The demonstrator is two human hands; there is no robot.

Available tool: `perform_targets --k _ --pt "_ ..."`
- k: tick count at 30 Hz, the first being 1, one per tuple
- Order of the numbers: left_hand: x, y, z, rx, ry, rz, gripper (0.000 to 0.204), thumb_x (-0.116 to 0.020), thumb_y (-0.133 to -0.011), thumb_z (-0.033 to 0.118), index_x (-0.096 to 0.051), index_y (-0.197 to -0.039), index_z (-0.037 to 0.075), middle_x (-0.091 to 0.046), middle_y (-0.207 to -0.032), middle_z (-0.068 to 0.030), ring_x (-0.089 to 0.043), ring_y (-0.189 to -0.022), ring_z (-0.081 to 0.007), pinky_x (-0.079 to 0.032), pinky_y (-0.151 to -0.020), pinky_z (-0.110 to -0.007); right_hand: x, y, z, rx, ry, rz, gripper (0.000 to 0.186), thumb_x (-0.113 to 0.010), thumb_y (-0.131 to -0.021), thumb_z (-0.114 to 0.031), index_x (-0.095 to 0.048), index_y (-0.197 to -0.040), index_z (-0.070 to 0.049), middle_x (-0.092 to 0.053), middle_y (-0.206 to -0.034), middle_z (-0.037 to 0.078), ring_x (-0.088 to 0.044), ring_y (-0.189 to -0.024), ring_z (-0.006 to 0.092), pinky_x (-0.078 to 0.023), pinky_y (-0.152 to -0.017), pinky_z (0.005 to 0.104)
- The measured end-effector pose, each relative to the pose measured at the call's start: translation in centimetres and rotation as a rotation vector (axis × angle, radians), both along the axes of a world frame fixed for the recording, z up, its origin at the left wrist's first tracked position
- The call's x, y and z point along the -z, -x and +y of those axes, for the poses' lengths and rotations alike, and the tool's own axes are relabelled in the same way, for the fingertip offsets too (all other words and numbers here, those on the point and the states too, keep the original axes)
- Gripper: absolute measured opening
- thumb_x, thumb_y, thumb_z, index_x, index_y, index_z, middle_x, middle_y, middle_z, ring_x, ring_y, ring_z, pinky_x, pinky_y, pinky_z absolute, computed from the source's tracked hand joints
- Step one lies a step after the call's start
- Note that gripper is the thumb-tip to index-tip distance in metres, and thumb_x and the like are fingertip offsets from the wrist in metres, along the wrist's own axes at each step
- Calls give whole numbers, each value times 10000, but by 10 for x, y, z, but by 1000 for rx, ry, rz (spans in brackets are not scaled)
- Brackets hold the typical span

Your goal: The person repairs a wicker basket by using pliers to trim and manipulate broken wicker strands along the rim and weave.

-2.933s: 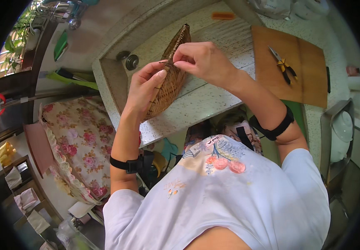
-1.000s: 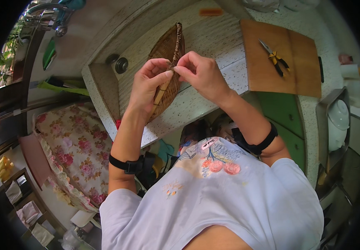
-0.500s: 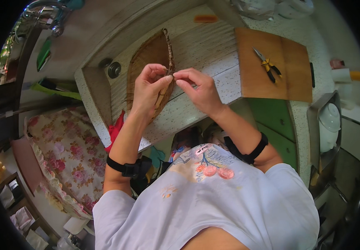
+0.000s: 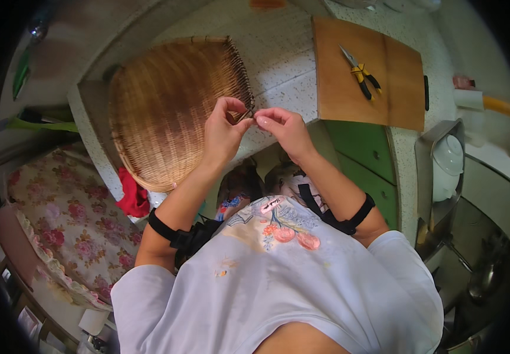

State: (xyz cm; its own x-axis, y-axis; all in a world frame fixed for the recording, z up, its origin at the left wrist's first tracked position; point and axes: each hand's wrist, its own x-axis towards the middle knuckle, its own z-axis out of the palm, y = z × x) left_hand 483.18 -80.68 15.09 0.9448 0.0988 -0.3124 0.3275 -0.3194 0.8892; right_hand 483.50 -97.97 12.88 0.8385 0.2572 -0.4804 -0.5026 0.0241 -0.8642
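A brown woven wicker basket (image 4: 172,100), shallow and with a bound rim, stands tilted over the speckled stone sink with its woven face in view. My left hand (image 4: 224,133) is closed on the basket's right rim, thumb and index finger pinching at its edge. Just right of it, my right hand (image 4: 287,133) pinches with thumb and fingertips beside the same stretch of rim. What the right fingertips hold is too small to make out. Long-nose pliers (image 4: 358,72) with yellow and black handles lie on a wooden board (image 4: 402,82) to the right.
The speckled sink's front edge (image 4: 98,138) runs beneath the basket, with a red cloth (image 4: 132,194) hanging over it. Green cabinet doors (image 4: 361,147) are below the board. A metal rack with a white lidded pot (image 4: 446,165) stands at right; a floral cover (image 4: 78,212) lies at left.
The basket has turned from nearly edge-on to show its broad woven face, swinging out to the left. Both hands stay together at the rim. The view has shifted slightly.
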Motion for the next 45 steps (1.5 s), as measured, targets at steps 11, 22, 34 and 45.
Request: perform_targets --k 11,22,34,45 --pt "35 46 -46 -30 -48 -50 320 -791 -741 -6 -568 -967 26 -603 -883 -68 -586 -769 -196 -493 -677 -326 30 29 -27 250 -346 505 159 -634 -979 -156 -592 -1050 -19 -650 -957 65 -658 -890 179 -561 -874 370" --pt "38 53 -46 49 -206 -269 269 -821 -689 22 -594 -833 36 -557 -811 -86 -602 -727 -249 -495 -616 -357 35 42 -24 323 -426 603 213 -601 -1004 -225 -580 -1052 -19 -641 -980 77 -640 -897 181 -561 -875 382" --pt "36 65 -35 161 -295 -425 211 -677 -751 7 -627 -953 36 -632 -1016 -77 -583 -886 -268 -513 -760 -360 25 39 -20 259 -344 546 249 -565 -1022 -244 -584 -1068 1 -661 -1014 113 -656 -935 226 -553 -854 390" --pt "38 65 -35 253 -399 -459 267 -674 -712 -32 -660 -973 24 -679 -1048 -85 -582 -819 -255 -512 -695 -345 29 44 -23 212 177 140 101 -691 -904 -3 -638 -983 29 -671 -916 83 -652 -732 139 -555 -628 257"
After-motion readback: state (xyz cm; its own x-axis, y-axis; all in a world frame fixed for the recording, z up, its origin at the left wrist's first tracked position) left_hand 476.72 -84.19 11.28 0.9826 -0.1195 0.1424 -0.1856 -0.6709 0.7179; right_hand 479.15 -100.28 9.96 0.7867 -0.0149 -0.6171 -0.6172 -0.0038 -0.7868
